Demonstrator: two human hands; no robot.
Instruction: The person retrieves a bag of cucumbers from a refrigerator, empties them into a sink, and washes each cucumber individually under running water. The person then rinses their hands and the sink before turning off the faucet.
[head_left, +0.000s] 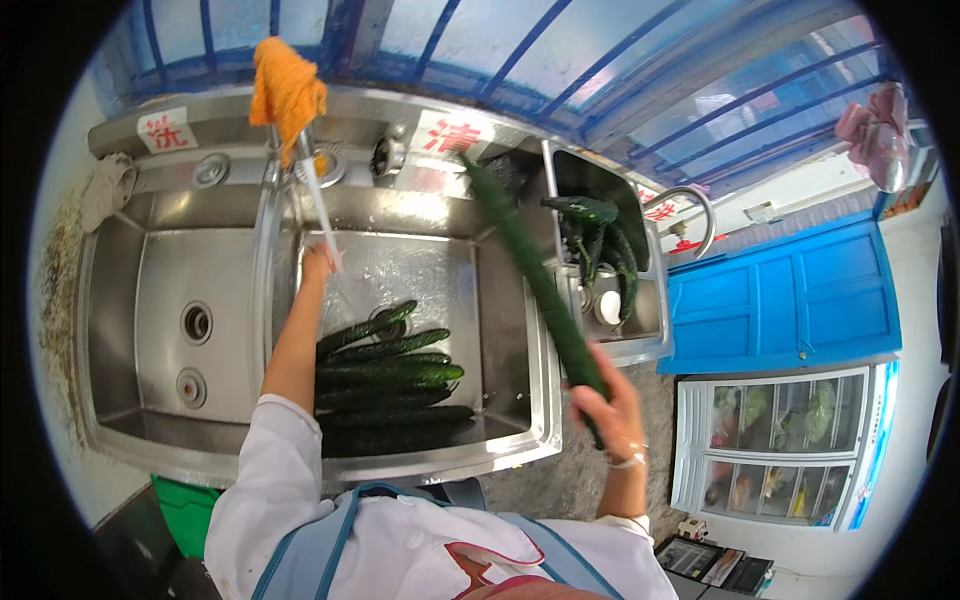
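My right hand (611, 409) grips a long green cucumber (536, 281) by its lower end; the cucumber slants up over the right rim of the sink and is slightly blurred. My left hand (321, 260) is at the stream of water (322, 206) that falls from the tap, in the right basin (442, 262); its fingers are too small and blurred to read. Several wet cucumbers (390, 375) lie side by side in the lower left of that basin, partly over its drain.
An orange cloth (285, 86) hangs over the tap. The left basin (195, 262) has a drain and a strainer. On the right, dark green peppers (600, 225) lie by a black container (600, 176) in a small sink with a curved faucet (705, 217). A glass-door refrigerator (784, 450) stands beyond.
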